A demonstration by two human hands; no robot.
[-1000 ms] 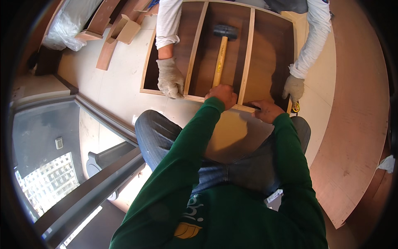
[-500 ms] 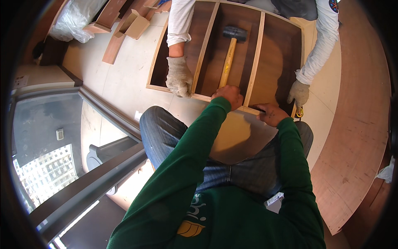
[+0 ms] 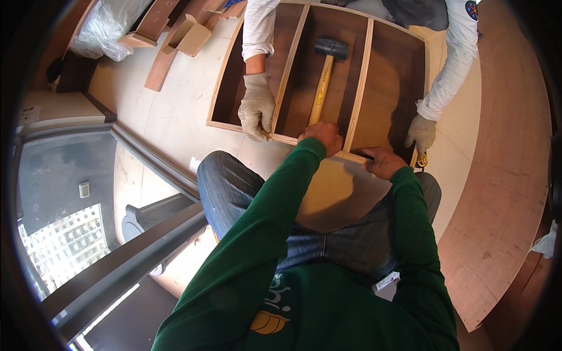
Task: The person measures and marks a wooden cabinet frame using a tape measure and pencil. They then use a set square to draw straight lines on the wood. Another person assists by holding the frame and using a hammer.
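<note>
A shallow wooden cabinet frame (image 3: 362, 85) with three dark-lined compartments lies in front of my knees. My left hand (image 3: 323, 137) is closed over its near edge at the middle compartment. A rubber mallet (image 3: 322, 88), black-headed with a yellow handle, rests in that compartment; its handle end disappears at my left knuckles. My right hand (image 3: 385, 162) grips the same near edge further right, fingers bent over the rim. Facing me, a co-worker in work gloves has one gloved hand (image 3: 256, 108) at the near edge on the left, pinching a small thin item like a pencil.
The co-worker's other gloved hand (image 3: 421, 132) touches the frame's right side, above a yellow tape measure (image 3: 422, 159). A large plywood sheet (image 3: 503, 175) lies on the right. Cardboard (image 3: 193, 36) and a plastic bag (image 3: 111, 29) are at the back left. A metal-framed glass panel (image 3: 155, 161) borders the left.
The co-worker's gloved hand on the left has shifted slightly right and toward me along the near edge, and a small thin tip now shows at its fingers. My hands stay in place.
</note>
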